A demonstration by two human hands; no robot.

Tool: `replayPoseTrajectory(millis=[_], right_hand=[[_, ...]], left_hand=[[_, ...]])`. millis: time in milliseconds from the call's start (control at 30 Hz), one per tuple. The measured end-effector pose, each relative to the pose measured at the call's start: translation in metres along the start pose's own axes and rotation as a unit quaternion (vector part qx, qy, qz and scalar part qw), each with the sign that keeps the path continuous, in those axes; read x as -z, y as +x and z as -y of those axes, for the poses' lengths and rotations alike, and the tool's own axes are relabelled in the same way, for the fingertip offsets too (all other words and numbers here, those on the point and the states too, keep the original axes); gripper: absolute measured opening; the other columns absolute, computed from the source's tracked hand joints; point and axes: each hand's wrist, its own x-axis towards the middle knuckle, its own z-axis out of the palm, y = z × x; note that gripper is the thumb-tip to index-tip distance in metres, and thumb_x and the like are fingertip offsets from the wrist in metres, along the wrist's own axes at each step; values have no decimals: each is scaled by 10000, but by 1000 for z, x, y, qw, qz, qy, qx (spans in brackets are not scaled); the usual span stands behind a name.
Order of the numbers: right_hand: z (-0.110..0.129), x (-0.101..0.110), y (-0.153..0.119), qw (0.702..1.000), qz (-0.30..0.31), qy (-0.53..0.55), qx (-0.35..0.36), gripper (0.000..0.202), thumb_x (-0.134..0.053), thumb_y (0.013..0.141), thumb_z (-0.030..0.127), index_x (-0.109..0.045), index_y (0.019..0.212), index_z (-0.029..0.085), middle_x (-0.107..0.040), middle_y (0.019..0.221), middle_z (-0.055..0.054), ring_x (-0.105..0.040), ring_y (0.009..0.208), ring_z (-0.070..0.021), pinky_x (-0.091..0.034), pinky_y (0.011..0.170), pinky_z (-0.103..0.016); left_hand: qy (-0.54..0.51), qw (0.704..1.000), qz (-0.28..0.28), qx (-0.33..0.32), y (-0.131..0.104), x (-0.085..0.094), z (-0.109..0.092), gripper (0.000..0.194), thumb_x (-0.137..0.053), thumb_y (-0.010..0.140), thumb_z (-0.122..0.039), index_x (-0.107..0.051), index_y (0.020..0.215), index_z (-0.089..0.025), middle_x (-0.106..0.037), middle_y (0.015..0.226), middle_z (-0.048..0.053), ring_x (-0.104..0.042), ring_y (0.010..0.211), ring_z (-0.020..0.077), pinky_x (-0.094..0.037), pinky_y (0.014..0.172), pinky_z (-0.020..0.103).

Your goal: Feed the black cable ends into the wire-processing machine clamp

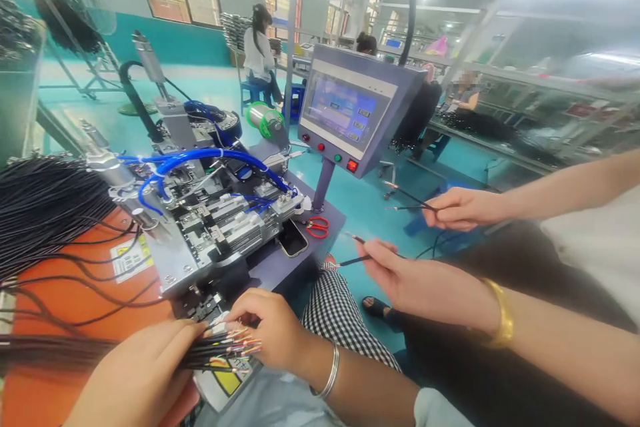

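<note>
Head view, left hand: this hand (145,367) wraps around a bundle of black cables (203,352), which lies at the lower middle, just in front of the machine.
Right hand: its fingers (273,327) bend in at the bundle's stripped, coloured wire ends (245,343); whether they pinch a strand cannot be told.
Wire ends: they sit unevenly; a looser left grip could let cables slide and splay, and hard finger pressure could bend the fine strands.
Orange table: the bundle trails back over this surface (50,380), near a heap of black cables (45,213); loose loops between could snag and tug the bundle if it were pulled.
Machine: metal slides and blue tubes (210,155) top this machine (230,227); fingers straying among its parts could be nipped if it ran.
Phone and red-handled tool: the phone (293,238) and the tool (318,227) lie near the base's edge, where a bump might knock them off.
Co-worker's hands: to the right, one hand (395,273) and the other (455,208) hold stripped cables (410,195); a careless swing could poke someone.
Screen: a lit control panel (337,110) stands behind.
Seated person: someone in white (257,53) sits well beyond.
</note>
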Motion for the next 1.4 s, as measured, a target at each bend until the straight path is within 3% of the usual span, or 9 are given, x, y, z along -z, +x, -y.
replayPoseTrajectory(millis=[100, 267, 400, 567, 733, 967, 1133, 1300, 1400], right_hand=[[5, 0, -2, 1000, -14, 20, -17, 86, -656, 816, 224, -689, 882, 180, -636, 820, -15, -576, 758, -114, -459, 666, -206], [13, 0, -5, 997, -57, 44, -27, 60, -652, 815, 220, -690, 846, 186, -623, 784, -11, -559, 717, -116, -443, 638, -221], [14, -1, -3, 997, -56, 46, -28, 79, -635, 829, 248, -683, 838, 186, -612, 774, -14, -550, 706, -121, -440, 629, -229], [15, 4, 7, 998, -65, -7, -23, 54, -596, 825, 161, -643, 814, 187, -604, 786, -3, -540, 725, -121, -435, 667, -234], [16, 9, 15, 996, -80, -21, -15, 80, -568, 827, 142, -633, 812, 185, -605, 799, -10, -545, 742, -129, -439, 679, -247], [14, -2, 13, 995, -94, -15, -13, 76, -601, 832, 167, -668, 801, 189, -622, 787, -23, -567, 750, -138, -459, 700, -262], [14, -6, 10, 998, 3, -4, 60, 129, -631, 819, 266, -682, 914, 195, -662, 864, -43, -587, 832, -171, -454, 768, -304], [18, -4, 16, 995, -79, -24, -54, 37, -637, 787, 157, -662, 781, 184, -626, 761, -7, -549, 717, -137, -439, 679, -259], [22, -3, 18, 996, -75, -9, -53, 45, -624, 810, 166, -664, 795, 179, -631, 774, -9, -557, 726, -132, -437, 684, -251]], left_hand=[[38, 998, 16, -47, 3, 1, -1, 225, -456, 766, -150, -632, 901, -185, -669, 840, 52, -627, 721, 187, -485, 601, 303], [80, 996, 30, -33, 7, 7, -12, 188, -430, 753, -99, -593, 816, -168, -637, 737, 50, -611, 647, 197, -465, 554, 310], [84, 995, 45, -14, 8, 5, -14, 187, -416, 743, -73, -565, 795, -173, -618, 691, 29, -609, 616, 191, -464, 535, 307], [60, 997, 44, -8, 9, 10, -17, 370, -418, 701, -71, -551, 1030, -175, -685, 934, 60, -660, 789, 204, -519, 636, 317], [38, 996, 73, 17, 4, 11, -17, 555, -438, 673, -70, -478, 1213, -189, -660, 1110, 78, -650, 921, 211, -526, 766, 334], [14, 987, 133, 87, 3, 6, -18, 409, -472, 670, -67, -546, 1051, -194, -630, 955, 58, -615, 783, 217, -482, 654, 339], [56, 991, 84, 86, 7, 8, -17, 166, -448, 760, -56, -540, 823, -180, -541, 720, 12, -532, 626, 179, -389, 556, 311], [68, 994, 49, 73, 10, 12, -17, 131, -450, 801, -60, -490, 821, -183, -497, 719, 0, -502, 626, 170, -353, 554, 301], [76, 993, 52, 74, 11, 12, -18, 128, -447, 802, -61, -455, 795, -189, -468, 706, -5, -478, 608, 167, -336, 548, 300]])
